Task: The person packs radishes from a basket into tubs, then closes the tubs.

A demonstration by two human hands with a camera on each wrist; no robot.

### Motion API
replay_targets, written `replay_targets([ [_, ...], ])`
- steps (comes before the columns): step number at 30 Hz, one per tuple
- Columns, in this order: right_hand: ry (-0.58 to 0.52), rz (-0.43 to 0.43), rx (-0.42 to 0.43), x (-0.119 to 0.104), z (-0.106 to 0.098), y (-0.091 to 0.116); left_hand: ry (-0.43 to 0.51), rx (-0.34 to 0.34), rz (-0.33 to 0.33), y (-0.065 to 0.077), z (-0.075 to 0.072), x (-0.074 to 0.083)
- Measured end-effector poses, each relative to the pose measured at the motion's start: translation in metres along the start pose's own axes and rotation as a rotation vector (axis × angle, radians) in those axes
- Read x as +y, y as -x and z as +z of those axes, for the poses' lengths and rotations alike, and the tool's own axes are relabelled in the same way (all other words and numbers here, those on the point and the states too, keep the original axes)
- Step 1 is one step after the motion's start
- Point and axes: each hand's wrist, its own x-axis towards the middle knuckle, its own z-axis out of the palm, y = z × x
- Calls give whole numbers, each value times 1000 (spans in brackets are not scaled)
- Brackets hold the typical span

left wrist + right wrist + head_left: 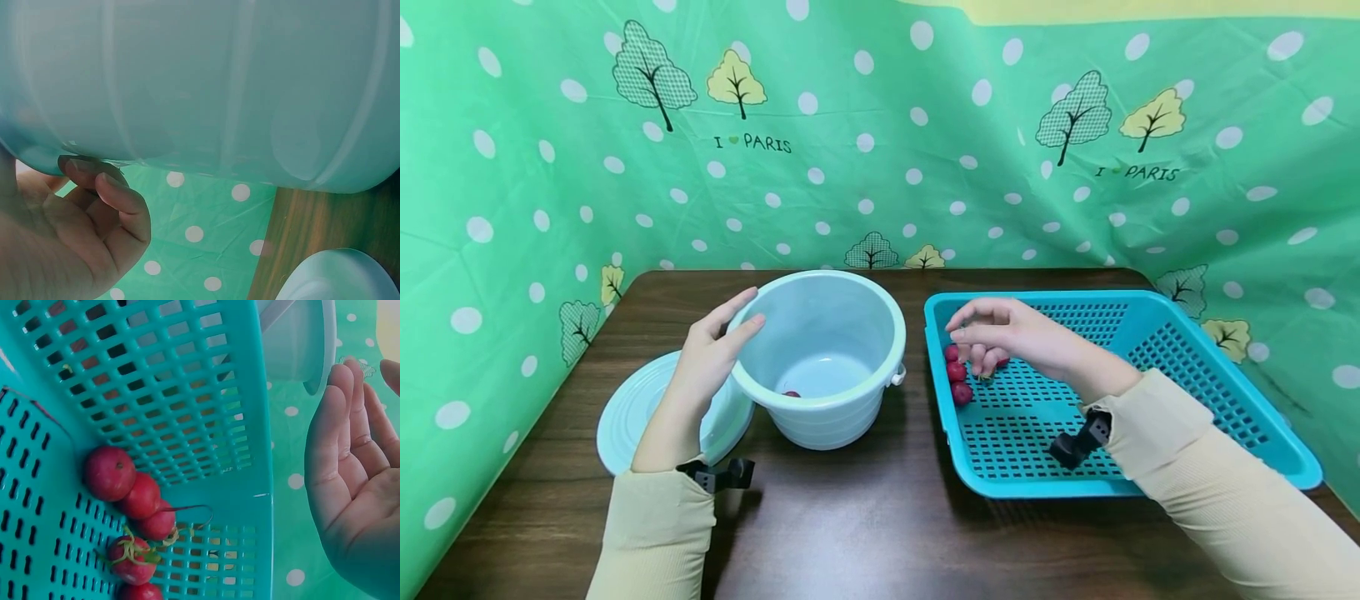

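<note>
Left grip [700,367]: pinching bucket [827,427]'s left rim; right grip [1003,335]: half-open, empty, over basket [1037,487]; radishes [957,372]: left side of basket, we judge firm, light, rather slippery, best pinched round the middle

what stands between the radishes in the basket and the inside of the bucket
Two walls: the side of the basket nearest the radishes, then the side of the bucket. Nothing visible covers its open top; the lid lies beside it.
</note>
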Motion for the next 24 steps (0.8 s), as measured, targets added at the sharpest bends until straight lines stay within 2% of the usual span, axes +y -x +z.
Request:
replay_targets([
  [24,32,55,-16,17,-6,1,-8,8,6,1,-1,3],
])
